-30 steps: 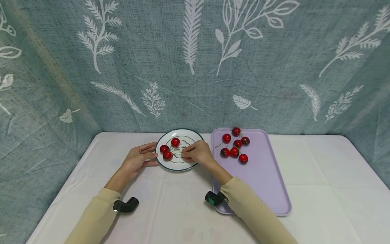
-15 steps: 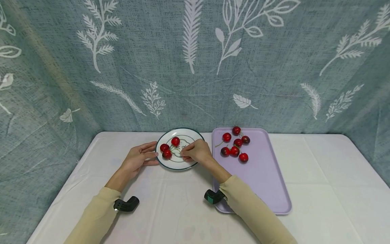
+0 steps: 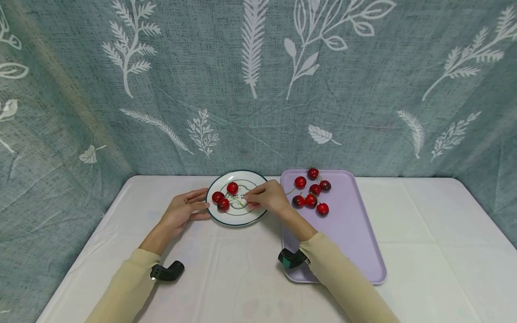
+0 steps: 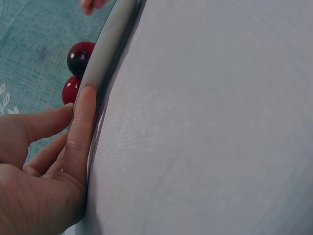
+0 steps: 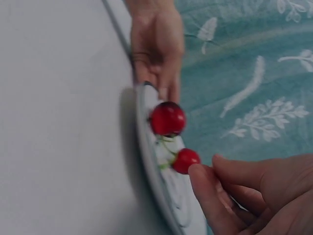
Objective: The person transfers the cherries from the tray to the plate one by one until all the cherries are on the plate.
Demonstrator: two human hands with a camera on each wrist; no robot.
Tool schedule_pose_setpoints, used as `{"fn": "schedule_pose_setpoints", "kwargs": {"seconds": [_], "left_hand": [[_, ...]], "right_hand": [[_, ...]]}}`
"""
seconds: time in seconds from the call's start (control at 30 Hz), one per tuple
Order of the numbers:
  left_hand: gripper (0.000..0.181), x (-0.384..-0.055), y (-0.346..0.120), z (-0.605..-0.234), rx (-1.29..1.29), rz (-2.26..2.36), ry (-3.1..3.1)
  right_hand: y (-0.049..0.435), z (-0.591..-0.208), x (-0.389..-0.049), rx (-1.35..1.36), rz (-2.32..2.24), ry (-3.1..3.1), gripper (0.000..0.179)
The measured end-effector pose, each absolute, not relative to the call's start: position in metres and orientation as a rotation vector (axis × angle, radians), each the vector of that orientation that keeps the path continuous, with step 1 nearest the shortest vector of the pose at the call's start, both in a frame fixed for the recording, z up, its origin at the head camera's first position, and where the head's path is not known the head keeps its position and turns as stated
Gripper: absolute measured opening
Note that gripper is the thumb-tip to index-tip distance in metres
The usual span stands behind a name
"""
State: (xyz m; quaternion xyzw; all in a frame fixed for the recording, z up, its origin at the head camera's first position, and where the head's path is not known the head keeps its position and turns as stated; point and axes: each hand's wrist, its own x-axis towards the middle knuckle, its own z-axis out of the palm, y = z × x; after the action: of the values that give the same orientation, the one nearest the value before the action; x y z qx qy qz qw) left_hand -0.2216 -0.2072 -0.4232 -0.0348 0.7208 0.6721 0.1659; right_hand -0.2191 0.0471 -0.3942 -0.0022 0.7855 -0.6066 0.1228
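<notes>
Three red cherries sit on the left part of a white plate [image 3: 246,220] with a dark rim; the nearest cherry [image 3: 223,205] has its green stem pointing right. My left hand [image 3: 183,210] holds the plate's left edge, thumb at the rim and another finger [image 4: 80,132] along the outer side. My right hand [image 3: 267,197] hovers over the plate's right side. Its thumb and forefinger tips are close together but slightly apart, with nothing visible between them. In the right wrist view, a cherry [image 5: 186,160] appears just beyond those fingertips.
Right of the plate lies a lilac tray [image 3: 343,242] with several more cherries [image 3: 310,200] near its far end. The right forearm passes over the tray's left edge. A patterned teal cloth [image 3: 258,134] hangs behind the white-covered table [image 3: 226,278].
My right hand has drawn back a little to the right, away from the nearest cherry and its stem. That cherry has shifted slightly. The left hand stays at the plate's edge.
</notes>
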Motion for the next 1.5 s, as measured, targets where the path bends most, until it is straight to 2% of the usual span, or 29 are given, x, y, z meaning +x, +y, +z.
{"fn": "schedule_pose_setpoints", "kwargs": {"seconds": [0.4, 0.83, 1.3, 1.5], "left_hand": [[0.06, -0.222, -0.207, -0.423, -0.113, 1.908, 2.056], [0.06, -0.22, -0.206, -0.424, -0.117, 1.906, 2.057], [0.06, -0.219, -0.206, -0.423, -0.111, 1.908, 2.066], [0.06, -0.219, -0.209, -0.423, -0.106, 1.91, 2.059]], "right_hand": [[0.106, -0.365, -0.224, 0.064, -1.821, 2.162, 0.026], [0.182, -0.384, -0.223, 0.029, -1.984, 2.065, 0.041], [0.215, -0.392, -0.218, 0.078, -1.86, 2.261, 0.039], [0.217, -0.398, -0.217, 0.081, -1.634, 2.404, 0.033]]}}
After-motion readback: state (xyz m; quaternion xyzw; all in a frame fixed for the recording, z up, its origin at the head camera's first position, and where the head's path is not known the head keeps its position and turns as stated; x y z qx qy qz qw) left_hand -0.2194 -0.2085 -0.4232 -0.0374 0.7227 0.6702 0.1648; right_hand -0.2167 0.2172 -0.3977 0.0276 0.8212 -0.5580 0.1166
